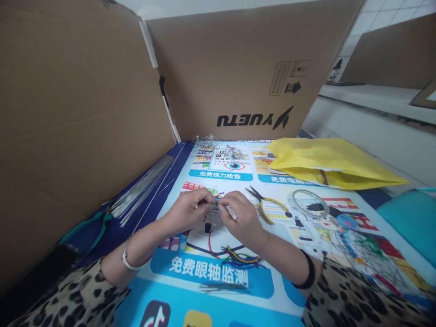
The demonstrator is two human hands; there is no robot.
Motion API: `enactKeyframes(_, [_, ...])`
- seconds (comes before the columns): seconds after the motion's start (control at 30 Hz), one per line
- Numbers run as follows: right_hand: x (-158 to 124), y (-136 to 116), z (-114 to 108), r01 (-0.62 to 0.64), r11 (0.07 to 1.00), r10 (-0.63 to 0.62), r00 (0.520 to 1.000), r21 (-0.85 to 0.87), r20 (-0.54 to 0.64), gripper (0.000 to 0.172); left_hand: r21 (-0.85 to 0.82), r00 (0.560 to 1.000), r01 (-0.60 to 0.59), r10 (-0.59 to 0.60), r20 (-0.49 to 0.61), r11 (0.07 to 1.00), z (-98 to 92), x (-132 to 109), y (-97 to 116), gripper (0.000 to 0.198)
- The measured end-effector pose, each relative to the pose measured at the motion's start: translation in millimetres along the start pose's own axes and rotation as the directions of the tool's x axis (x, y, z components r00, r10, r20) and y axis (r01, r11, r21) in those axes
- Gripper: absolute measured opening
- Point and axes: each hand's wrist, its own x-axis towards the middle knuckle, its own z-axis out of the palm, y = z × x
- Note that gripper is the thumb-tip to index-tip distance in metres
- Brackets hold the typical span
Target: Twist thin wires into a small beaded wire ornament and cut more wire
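Over the middle of the printed sheet, my left hand (189, 209) and my right hand (243, 218) meet fingertip to fingertip. Both pinch a small piece of thin coloured cord (215, 205), with blue and green showing; its full shape is hidden by the fingers. Below the hands lies a loose bunch of coloured cords (240, 259) in red, yellow, blue and green. Pliers with yellow handles (272, 204) rest just beyond my right hand, jaws pointing up and left. Nearer me lies a small bundle of short dark wires (223, 287).
Silver wires (139, 188) and teal-handled pliers (98, 227) lie at left. A wire coil (310, 203) and a tangle of wire with coloured pieces (361, 259) lie at right, near a yellow bag (327, 159). Cardboard walls (238, 68) stand at the back and left.
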Motion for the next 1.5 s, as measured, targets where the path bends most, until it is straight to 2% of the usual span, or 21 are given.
enactKeyframes(0.07, [-0.2, -0.6, -0.2, 0.007, 1.0, -0.007, 1.0, -0.02, 0.005, 0.012, -0.108, 0.994, 0.106, -0.107, -0.004, 0.989, 1.0, 0.4, 0.0, 0.005])
enactKeyframes(0.17, [-0.7, -0.5, -0.4, 0.039, 0.997, -0.038, 0.999, -0.062, 0.025, 0.011, -0.307, 0.971, 0.235, -0.24, 0.023, 0.922, 1.6, 1.9, 2.4, 0.003])
enactKeyframes(0.33, [-2.3, 0.1, -0.3, 0.142, 0.983, -0.134, 0.988, -0.12, 0.076, 0.012, -0.474, 0.937, 0.32, -0.349, 0.029, 0.82, 0.6, 4.3, 8.1, 0.013])
enactKeyframes(0.63, [-3.5, 1.0, -1.4, 0.049, 0.997, -0.05, 0.999, -0.065, -0.011, 0.011, -0.415, 0.95, 0.299, -0.308, 0.049, 0.859, 1.5, 3.4, 4.2, 0.01])
enactKeyframes(0.8, [-4.6, 0.8, -1.0, 0.112, 0.987, -0.107, 0.993, -0.114, 0.044, 0.014, -0.392, 0.954, 0.292, -0.296, 0.052, 0.873, 3.2, 2.9, 1.5, 0.011])
enactKeyframes(0.93, [-3.7, -0.5, -1.2, 0.096, 0.99, -0.093, 0.995, -0.104, 0.025, 0.021, -0.375, 0.962, 0.268, -0.265, 0.061, 0.887, 4.1, 2.2, -0.7, 0.01])
enactKeyframes(1.1, [-3.6, 0.2, -1.3, 0.082, 0.989, -0.076, 0.996, -0.12, 0.052, 0.028, -0.269, 0.974, 0.225, -0.217, 0.057, 0.936, 3.4, 0.9, -1.9, 0.006])
enactKeyframes(1.27, [-5.3, 2.8, -0.2, 0.076, 0.989, -0.067, 0.995, -0.129, 0.07, 0.024, -0.166, 0.986, 0.167, -0.162, 0.046, 0.972, 3.0, 0.4, -1.3, 0.005])
enactKeyframes(1.37, [-5.0, 3.4, 0.4, 0.073, 0.992, -0.067, 0.996, -0.105, 0.054, 0.02, -0.213, 0.982, 0.186, -0.182, 0.041, 0.959, 2.9, 1.1, -1.7, 0.003])
enactKeyframes(1.5, [-5.2, 4.5, 1.3, 0.07, 0.994, -0.067, 0.997, -0.082, 0.036, 0.018, -0.395, 0.961, 0.276, -0.256, 0.105, 0.876, 1.6, 3.1, 0.5, 0.008])
